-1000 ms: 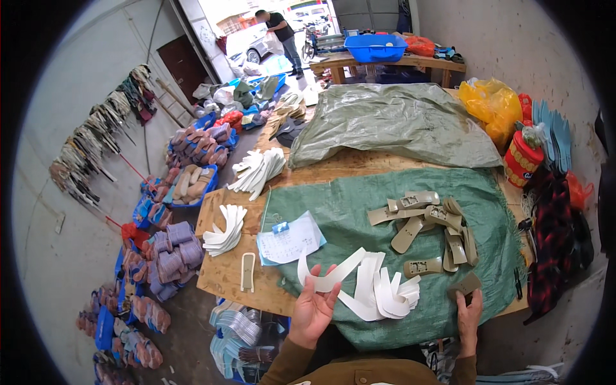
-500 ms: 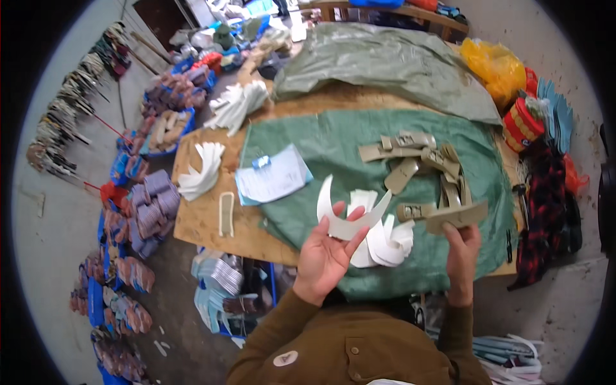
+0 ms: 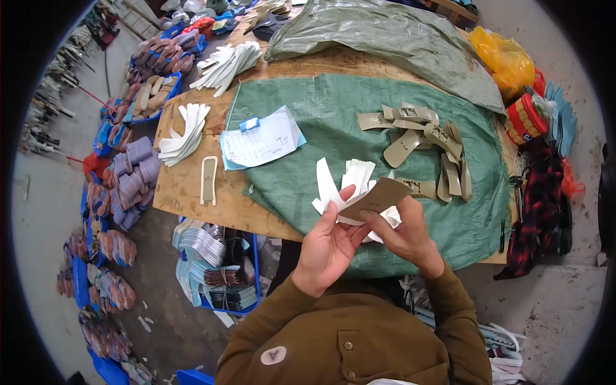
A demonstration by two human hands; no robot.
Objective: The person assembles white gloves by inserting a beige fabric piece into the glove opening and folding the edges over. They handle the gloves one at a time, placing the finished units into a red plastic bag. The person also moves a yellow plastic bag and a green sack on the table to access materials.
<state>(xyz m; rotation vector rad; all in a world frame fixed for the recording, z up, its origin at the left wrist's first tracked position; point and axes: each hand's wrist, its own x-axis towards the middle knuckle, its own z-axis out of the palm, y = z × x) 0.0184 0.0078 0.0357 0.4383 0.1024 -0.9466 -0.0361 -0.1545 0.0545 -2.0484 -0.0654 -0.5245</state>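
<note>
A thin white crescent-shaped strip [image 3: 328, 183] rests in my left hand [image 3: 324, 256], with the thumb and fingers around its lower part. My right hand [image 3: 410, 236] pinches a tan, slightly curved flat piece [image 3: 380, 196]. The two pieces come together in front of me, the tan one lying over part of the white one, so where they touch is mostly hidden. Just behind my hands are loose white strips [image 3: 357, 173] on the green woven sheet [image 3: 308, 102]. Farther right, several tan pieces with punched holes [image 3: 404, 149] lie in a loose heap.
Clipped papers [image 3: 263, 138] lie left of the sheet. Fanned white strips [image 3: 184, 135] and a pale oblong frame [image 3: 208, 181] sit on the wooden table [image 3: 256, 215]. A blue crate [image 3: 253, 282] of bundled pieces stands below its edge. A grey-green tarp [image 3: 378, 32] covers the far end.
My right hand has moved left with the tan piece, bringing it onto the white strip in my left hand. The view has tilted down, so the table appears higher.
</note>
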